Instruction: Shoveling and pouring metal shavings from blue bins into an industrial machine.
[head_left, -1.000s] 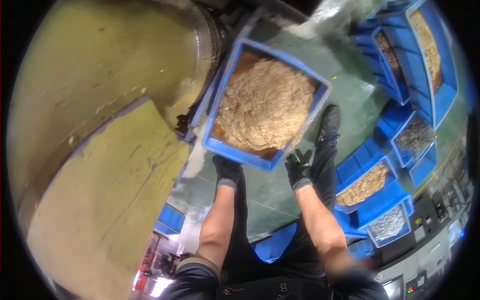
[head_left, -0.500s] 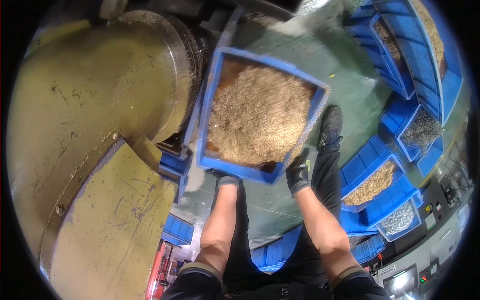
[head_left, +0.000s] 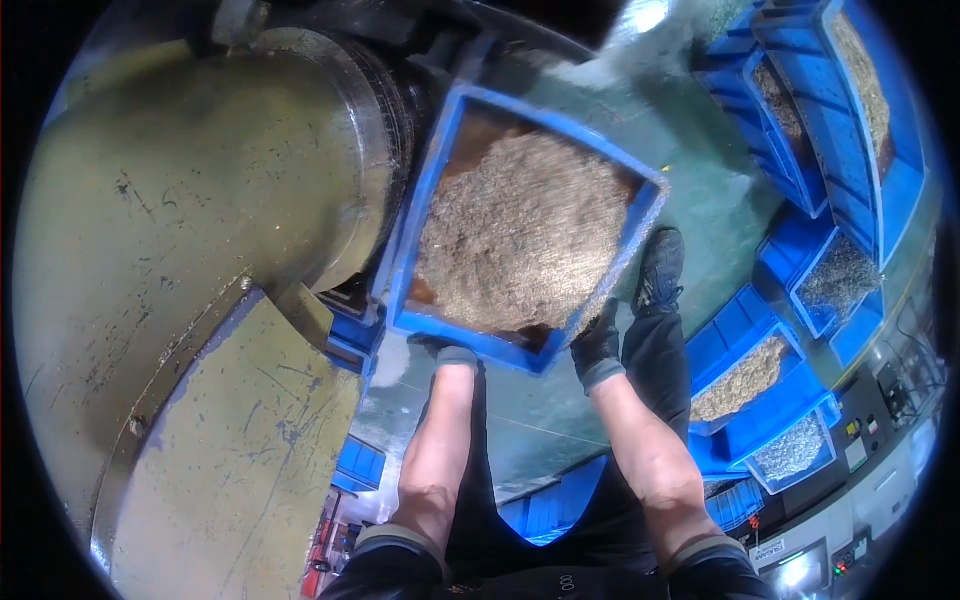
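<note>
A blue plastic bin point(head_left: 470, 343) is between my hands, its rim slanted in the picture. Small golden-brown metal chips point(head_left: 525, 235) fill much of it, with brown liquid showing along the far left side. My left hand point(head_left: 440, 350), in a dark glove with a grey cuff, grips the near wall from below; its fingers are hidden under the bin. At the near right side, my gloved right hand point(head_left: 598, 345) is closed on the bin, its fingers partly covered by the wall.
To the left stands a large yellowish machine drum point(head_left: 210, 170) with a scratched panel point(head_left: 240, 440) in front. Several blue bins of metal shavings line the right, including one with silvery shavings point(head_left: 792, 448). My right shoe point(head_left: 660, 270) is beside the bin on the green floor point(head_left: 710, 220).
The bin has turned slightly clockwise in the picture, its far edge shifting right. Both hands stay on it. The surroundings have shifted a little with the view.
</note>
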